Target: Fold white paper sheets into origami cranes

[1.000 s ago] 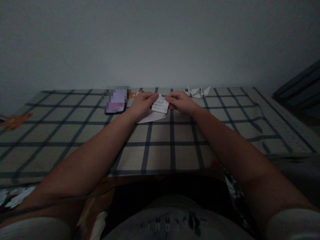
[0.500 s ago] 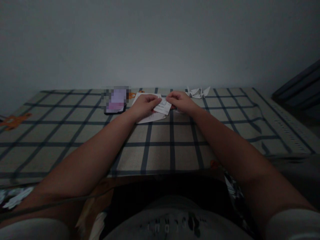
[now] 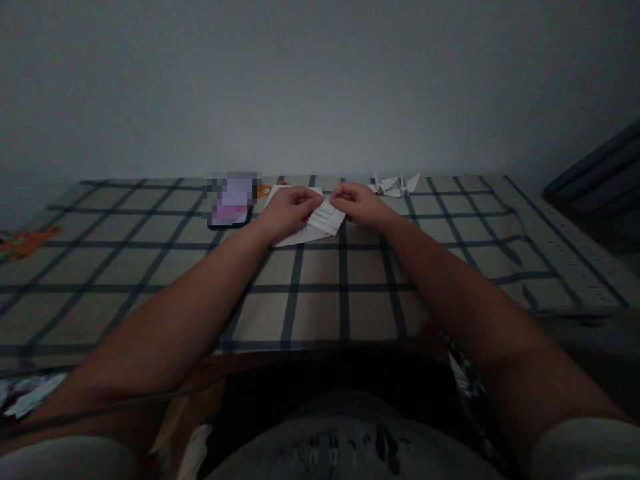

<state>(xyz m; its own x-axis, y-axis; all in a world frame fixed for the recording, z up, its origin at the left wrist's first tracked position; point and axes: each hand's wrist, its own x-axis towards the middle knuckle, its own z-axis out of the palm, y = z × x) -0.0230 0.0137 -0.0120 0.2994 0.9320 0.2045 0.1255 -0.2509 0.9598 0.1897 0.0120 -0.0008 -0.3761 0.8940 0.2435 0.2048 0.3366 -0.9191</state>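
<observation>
Two bare hands of yours meet over a small, angular piece of white paper with dark print (image 3: 327, 219), toward the far side of the beige tablecloth with dark blue grid lines (image 3: 320, 307). Your left hand (image 3: 290, 210) pinches the paper's left upper edge between thumb and fingers; your right hand (image 3: 363, 203) pinches near its right upper corner. The fingertips sit close together, but you hide the far edge, and the dimness leaves the pressure of each pinch impossible to tell.

Beneath your left hand lies a larger white printed sheet (image 3: 300, 235), partly covered. If that wrist drags, the sheet could slide or crease along with it. Should your hands pull apart unevenly, the thin paper could tear or skew, since both pinches bear on a short stretch of edge. Poor light could also make you misjudge an edge.

Farther right, just beyond your right hand, stand white folded-paper shapes with pointed tips (image 3: 395, 185); a careless outward sweep of your knuckles could crush them. On the left, the black-edged phone with a pale purple screen (image 3: 233, 203) lies near your left hand, apart from it.
</observation>
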